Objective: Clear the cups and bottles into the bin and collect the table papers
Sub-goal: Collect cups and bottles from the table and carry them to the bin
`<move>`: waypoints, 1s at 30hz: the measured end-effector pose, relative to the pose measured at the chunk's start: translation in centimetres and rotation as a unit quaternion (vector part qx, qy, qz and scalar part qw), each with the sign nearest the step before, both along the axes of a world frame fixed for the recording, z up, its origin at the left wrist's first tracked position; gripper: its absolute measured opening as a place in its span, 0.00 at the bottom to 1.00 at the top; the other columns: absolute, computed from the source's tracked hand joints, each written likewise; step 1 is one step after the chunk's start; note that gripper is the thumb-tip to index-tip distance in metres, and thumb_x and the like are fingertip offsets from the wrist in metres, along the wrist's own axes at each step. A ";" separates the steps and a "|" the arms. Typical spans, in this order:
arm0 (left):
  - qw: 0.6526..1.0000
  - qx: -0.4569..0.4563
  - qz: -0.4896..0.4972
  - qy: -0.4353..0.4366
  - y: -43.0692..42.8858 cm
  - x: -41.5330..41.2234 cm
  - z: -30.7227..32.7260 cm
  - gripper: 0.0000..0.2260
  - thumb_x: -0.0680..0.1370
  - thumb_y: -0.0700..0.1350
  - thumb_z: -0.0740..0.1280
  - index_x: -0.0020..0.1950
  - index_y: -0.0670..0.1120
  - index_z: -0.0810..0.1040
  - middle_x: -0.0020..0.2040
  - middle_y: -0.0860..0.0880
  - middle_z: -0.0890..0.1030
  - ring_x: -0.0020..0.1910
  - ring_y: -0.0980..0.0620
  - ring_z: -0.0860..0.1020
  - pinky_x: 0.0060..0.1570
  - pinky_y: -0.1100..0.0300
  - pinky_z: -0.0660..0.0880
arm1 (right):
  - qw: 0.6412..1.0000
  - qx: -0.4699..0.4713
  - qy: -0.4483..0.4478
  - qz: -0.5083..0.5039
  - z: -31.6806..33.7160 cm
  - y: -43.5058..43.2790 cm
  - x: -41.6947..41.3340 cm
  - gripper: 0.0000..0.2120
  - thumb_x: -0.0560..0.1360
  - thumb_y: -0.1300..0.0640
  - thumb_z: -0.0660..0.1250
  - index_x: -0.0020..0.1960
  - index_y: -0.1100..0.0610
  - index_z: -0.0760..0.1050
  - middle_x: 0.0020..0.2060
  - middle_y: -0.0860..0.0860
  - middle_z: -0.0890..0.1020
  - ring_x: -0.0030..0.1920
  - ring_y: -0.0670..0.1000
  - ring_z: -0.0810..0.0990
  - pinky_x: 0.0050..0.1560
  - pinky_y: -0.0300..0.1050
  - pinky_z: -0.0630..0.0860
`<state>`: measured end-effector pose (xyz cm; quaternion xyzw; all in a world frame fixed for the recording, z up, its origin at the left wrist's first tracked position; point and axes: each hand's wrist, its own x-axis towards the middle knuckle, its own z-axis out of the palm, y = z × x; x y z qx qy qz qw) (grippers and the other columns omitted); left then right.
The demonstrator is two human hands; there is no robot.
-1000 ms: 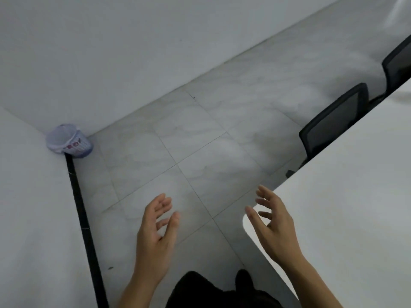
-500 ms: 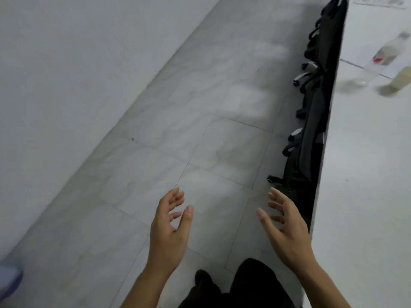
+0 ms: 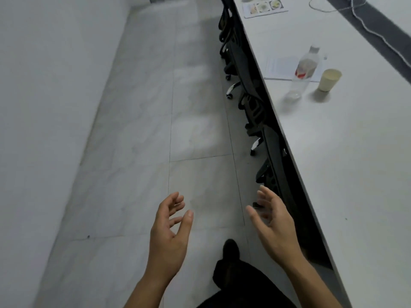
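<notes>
Beside the desk (image 3: 333,174), left hand (image 3: 169,232) and right hand (image 3: 275,230) hang spread, empty; plastic bottle (image 3: 303,70), paper cup (image 3: 329,80) and papers (image 3: 280,67), newly in view, await clearing.

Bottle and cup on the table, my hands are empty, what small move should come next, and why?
Probably step forward along the table and reach the right hand for the bottle. It and the left hand are open, hold nothing, and hang well short; the bottle stands nearer than the cup beside it.
</notes>
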<state>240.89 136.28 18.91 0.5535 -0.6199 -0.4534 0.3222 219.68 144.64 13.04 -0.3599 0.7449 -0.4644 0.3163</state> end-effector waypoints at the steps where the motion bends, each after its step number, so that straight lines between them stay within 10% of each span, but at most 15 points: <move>1: 1.000 -0.009 -0.013 -0.002 -2.7 -0.9 0.7 0.19 0.79 0.43 0.68 0.65 0.60 0.71 0.62 0.60 0.78 0.62 0.62 0.77 0.55 0.68 0.75 | 1.000 -0.007 0.007 -0.005 0.8 -2.7 -0.8 0.29 0.77 0.50 0.70 0.75 0.47 0.64 0.65 0.42 0.74 0.63 0.40 0.75 0.59 0.42 0.76; 16: 0.977 0.019 -0.214 0.017 -39.6 -18.2 -3.3 0.21 0.79 0.43 0.68 0.64 0.64 0.67 0.62 0.59 0.77 0.62 0.64 0.75 0.55 0.68 0.74 | 0.975 0.042 0.007 -0.220 -1.1 -30.6 -14.4 0.29 0.77 0.49 0.70 0.74 0.40 0.63 0.63 0.36 0.73 0.62 0.36 0.75 0.60 0.43 0.77; 30: 0.812 0.020 -0.580 -0.053 -52.4 -48.6 -4.5 0.30 0.77 0.50 0.72 0.76 0.53 0.63 0.68 0.57 0.72 0.66 0.62 0.72 0.64 0.52 0.74 | 0.847 0.064 -0.012 -0.528 -1.0 -35.4 -28.9 0.30 0.77 0.52 0.71 0.75 0.47 0.64 0.64 0.43 0.75 0.61 0.41 0.76 0.58 0.44 0.77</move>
